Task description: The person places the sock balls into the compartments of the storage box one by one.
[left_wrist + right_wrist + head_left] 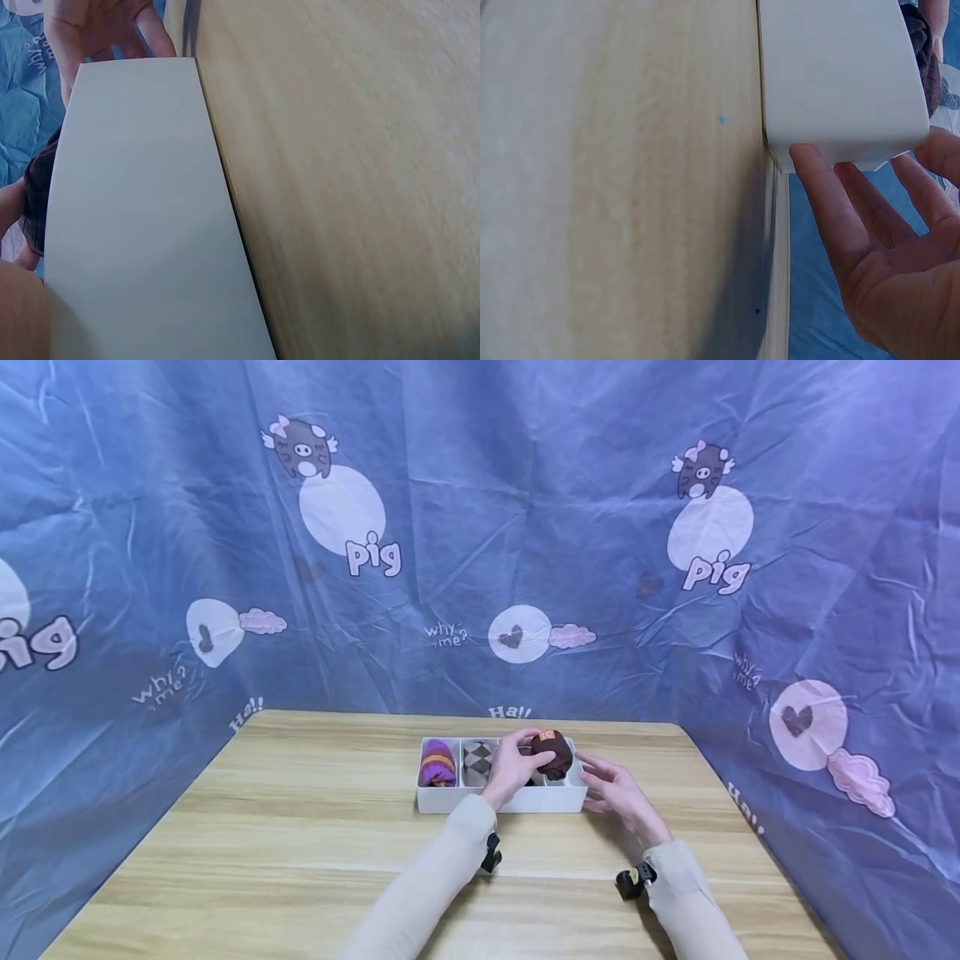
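A white divided box (pixel 465 802) stands on the table, seen from the front in the head view. My left hand (pixel 513 768) pinches a rolled dark brown sock (pixel 553 756) with an orange label, over the box's right end. In the left wrist view part of that brown sock (pixel 37 199) shows past the box wall. My right hand (pixel 618 793) is at the box's right end; in the right wrist view its extended fingers (pixel 825 195) touch the end wall. A purple and orange striped sock roll (pixel 438 764) lies in the leftmost compartment, a grey argyle sock roll (pixel 477 762) beside it.
The box sits toward the back of the wooden table (pixel 300 843). A blue printed curtain (pixel 465 527) hangs behind the table and along its sides. Each wrist carries a small black camera (pixel 636 881).
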{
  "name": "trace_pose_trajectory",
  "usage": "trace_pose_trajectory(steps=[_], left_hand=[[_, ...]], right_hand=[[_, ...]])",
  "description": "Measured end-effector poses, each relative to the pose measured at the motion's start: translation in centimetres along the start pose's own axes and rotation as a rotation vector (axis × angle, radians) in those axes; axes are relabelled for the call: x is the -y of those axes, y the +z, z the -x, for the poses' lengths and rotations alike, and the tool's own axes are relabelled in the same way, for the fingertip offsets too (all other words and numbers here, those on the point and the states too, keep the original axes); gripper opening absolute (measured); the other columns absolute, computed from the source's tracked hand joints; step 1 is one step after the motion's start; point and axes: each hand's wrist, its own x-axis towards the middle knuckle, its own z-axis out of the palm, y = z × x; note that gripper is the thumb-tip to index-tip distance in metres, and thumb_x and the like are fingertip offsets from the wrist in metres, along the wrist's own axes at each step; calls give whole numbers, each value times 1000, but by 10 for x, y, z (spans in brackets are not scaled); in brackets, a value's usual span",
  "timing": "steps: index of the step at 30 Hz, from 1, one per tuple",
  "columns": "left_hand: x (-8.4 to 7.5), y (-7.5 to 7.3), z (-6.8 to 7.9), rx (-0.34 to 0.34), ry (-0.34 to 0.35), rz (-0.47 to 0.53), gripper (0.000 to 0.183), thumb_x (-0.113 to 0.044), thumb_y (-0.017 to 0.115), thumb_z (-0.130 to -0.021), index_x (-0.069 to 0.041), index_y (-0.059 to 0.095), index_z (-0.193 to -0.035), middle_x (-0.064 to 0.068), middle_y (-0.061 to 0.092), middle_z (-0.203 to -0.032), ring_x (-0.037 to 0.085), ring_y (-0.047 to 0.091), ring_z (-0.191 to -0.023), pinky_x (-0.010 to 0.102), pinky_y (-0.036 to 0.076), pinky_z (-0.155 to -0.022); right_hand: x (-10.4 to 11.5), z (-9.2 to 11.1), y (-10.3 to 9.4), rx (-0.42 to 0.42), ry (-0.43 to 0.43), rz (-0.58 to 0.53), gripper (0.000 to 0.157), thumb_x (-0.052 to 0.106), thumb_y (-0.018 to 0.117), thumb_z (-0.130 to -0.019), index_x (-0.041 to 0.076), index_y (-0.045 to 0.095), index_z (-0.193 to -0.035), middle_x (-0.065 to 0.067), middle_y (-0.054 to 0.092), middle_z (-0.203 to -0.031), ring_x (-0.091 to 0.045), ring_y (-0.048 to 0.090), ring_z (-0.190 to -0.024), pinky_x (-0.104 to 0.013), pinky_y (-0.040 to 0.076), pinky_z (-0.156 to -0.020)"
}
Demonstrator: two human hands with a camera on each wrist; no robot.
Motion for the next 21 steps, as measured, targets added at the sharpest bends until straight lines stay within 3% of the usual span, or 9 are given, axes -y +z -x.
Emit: trace_pose_trajectory(steps=[11, 16, 21], left_hand=[[-2, 4, -1, -47, -19, -25, 40, -12, 84, -76, -11, 69, -114, 11, 71, -109, 18, 68, -94, 26, 58, -66], [-2, 6, -1, -63, -17, -73, 38, -15, 84, -76, -13, 69, -111, 7, 72, -106, 18, 68, -94, 28, 56, -77], [0, 6, -2, -51, -18, -84, 41, -15, 83, -77, -11, 67, -114, 13, 70, -110, 21, 68, -100, 31, 55, -86]], right_hand=[[1, 1, 0, -4, 0, 5, 56, 17, 52, -102, 6, 30, -153, -34, 30, -151, -32, 59, -118, -48, 52, -95], [-1, 1, 0, -14, 7, 2, 57, 17, 54, -101, 6, 32, -152, -33, 32, -151, -30, 61, -114, -46, 54, -94], [0, 0, 0, -17, -5, 6, 56, 16, 53, -101, 5, 33, -152, -33, 34, -150, -33, 58, -118, -46, 54, -93]])
